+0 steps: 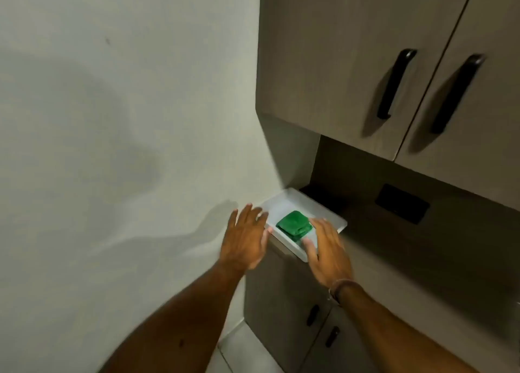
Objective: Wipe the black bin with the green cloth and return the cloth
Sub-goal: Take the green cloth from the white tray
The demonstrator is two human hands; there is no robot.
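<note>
1. Wall: plain, fills the left half of my view; hand shadows fall on it just left of the tray.

2. Upper cabinet: two wood-tone doors, top right, each w/ a black bar handle.

3. Lower cabinet: under the worktop, two small dark handles on its doors, bottom centre.

4. Worktop: dark, runs from the wall corner toward the right edge of frame. A black panel sits on the back wall above it.

5. Tray: white, shallow, at the worktop's left end against the wall; its near corner overhangs the front edge.

6. Left hand: fingers spread apart, palm down, empty. It hovers at the tray's left rim; whether it touches the rim I cannot tell.

7. Right hand: fingers loose and apart, gripping nothing. It lies over the tray's near-right corner, fingertips just beside the cloth. Band on the wrist.

8. Cloth: green, folded to a small pad, lying in the tray near its front-right part, between both hands. Neither hand holds it.
</note>
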